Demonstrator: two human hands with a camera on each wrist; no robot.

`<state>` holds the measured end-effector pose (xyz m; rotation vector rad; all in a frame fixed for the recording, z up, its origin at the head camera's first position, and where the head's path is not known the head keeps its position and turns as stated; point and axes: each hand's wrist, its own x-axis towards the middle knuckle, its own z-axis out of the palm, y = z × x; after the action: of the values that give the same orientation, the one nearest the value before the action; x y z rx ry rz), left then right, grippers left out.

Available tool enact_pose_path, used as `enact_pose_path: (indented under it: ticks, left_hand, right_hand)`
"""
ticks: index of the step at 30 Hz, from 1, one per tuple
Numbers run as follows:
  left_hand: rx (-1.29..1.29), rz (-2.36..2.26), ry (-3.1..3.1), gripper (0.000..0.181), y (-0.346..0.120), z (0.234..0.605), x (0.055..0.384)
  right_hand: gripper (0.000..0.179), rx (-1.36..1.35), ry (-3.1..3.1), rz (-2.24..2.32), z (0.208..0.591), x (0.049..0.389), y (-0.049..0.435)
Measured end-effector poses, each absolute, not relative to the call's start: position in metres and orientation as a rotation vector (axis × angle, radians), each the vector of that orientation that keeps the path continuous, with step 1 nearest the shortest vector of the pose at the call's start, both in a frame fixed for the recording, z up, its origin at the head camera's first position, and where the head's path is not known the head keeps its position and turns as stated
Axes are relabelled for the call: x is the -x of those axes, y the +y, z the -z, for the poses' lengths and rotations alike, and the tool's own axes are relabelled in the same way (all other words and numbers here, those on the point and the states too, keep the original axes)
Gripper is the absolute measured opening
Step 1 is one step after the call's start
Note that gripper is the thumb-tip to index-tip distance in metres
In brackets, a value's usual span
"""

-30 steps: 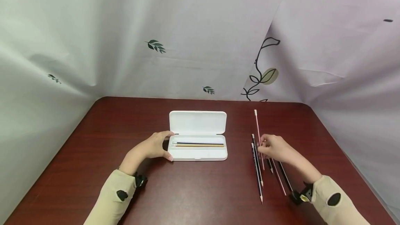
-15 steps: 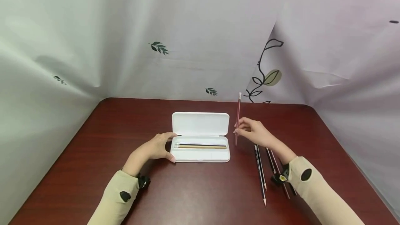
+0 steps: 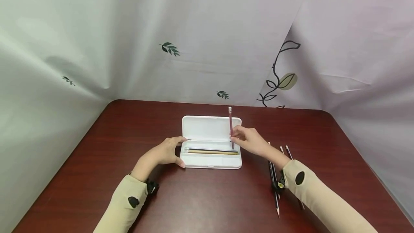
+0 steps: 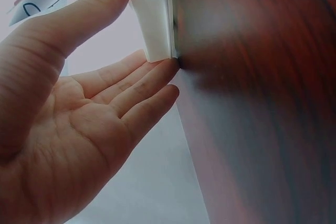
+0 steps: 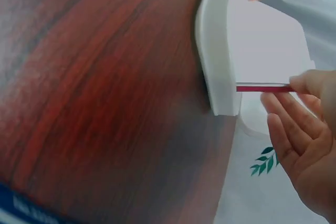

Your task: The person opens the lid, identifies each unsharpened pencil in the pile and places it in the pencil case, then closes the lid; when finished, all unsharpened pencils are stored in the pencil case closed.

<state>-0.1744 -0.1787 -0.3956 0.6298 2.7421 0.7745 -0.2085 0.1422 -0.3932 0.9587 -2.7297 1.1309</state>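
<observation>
A white pencil case (image 3: 207, 161) lies on the table with its lid raised at the back. Inside, a dark pencil (image 3: 211, 149) and a yellow pencil (image 3: 213, 152) lie side by side. My left hand (image 3: 164, 151) holds the case's left end, thumb at the front corner and fingers at the back; the left wrist view shows the fingertips against the white edge. With thumb and fingers, my right hand (image 3: 250, 140) pinches a red pencil (image 3: 230, 121) over the case's right end. Its white eraser end points up and its lower end overlaps the tray.
Several loose pencils (image 3: 277, 204) lie on the dark red table (image 3: 220, 197) to the right, partly hidden under the right forearm. A pale curtain (image 3: 194, 74) with leaf prints hangs behind the table's far edge.
My right hand has lifted the red pencil from the loose ones and carried it left to over the case, tilting it upright. The left hand keeps its place on the case.
</observation>
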Motion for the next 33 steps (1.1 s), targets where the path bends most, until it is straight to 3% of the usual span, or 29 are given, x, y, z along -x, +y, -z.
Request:
enact_pose_path:
  ticks: [33]
  left_hand:
    - [-0.648, -0.799, 2.750, 0.086, -0.180, 0.394, 0.174]
  right_hand:
    - [0.017, -1.393, -2.809, -0.377, 0.396, 0.201, 0.114]
